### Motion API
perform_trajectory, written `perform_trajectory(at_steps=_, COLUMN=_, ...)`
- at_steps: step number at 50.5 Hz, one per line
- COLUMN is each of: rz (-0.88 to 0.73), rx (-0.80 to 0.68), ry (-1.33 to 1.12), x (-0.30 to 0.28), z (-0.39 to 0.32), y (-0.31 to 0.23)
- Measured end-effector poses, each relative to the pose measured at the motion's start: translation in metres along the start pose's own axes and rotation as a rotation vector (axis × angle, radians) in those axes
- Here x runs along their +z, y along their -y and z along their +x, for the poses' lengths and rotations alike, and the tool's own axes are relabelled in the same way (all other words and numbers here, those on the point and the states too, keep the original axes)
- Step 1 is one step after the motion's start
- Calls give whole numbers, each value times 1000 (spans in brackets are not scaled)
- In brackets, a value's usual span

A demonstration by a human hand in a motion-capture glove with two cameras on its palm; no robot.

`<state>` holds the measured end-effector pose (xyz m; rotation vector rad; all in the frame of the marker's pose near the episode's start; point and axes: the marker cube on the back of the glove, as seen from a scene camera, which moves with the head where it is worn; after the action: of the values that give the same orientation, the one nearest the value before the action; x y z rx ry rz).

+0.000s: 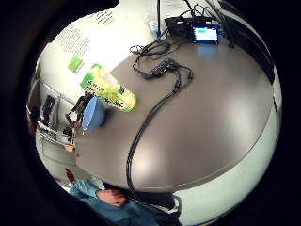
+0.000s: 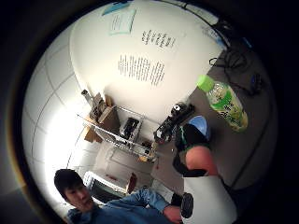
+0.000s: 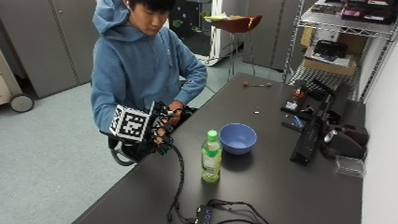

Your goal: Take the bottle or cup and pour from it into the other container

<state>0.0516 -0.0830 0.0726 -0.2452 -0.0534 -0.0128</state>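
Cables (image 3: 187, 196) trail across my table (image 3: 280, 186) toward the gloved right hand (image 3: 159, 128), which hovers at the edge, fingers relaxed, holding nothing. Bottle (image 3: 211, 156) stands upright just beside the bowl (image 3: 238, 138).

Gloved right hand (image 3: 163, 128) raised, fingers loosely curled, holding nothing.

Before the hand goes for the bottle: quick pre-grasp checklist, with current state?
1. Bottle upright on the table: ok.
2. Green cap still on, so pouring needs it off first: not ok.
3. Blue bowl upright, open side up, beside the bottle: ok.
4. Gloved right hand free, holding nothing, off the table's near edge: ok.
5. Black cable lies on the table near the bottle, on the hand's side; may snag: not ok.
6. Liquid level in the bottle: cannot tell.
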Motion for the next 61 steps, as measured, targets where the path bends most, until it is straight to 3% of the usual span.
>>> perform_trajectory(at_steps=27, rz=-413, rx=-61, ry=117, x=24, z=34, y=54)
perform_trajectory(at_steps=61, rz=-709, rx=-135, ry=176, x=46, z=60, y=81)
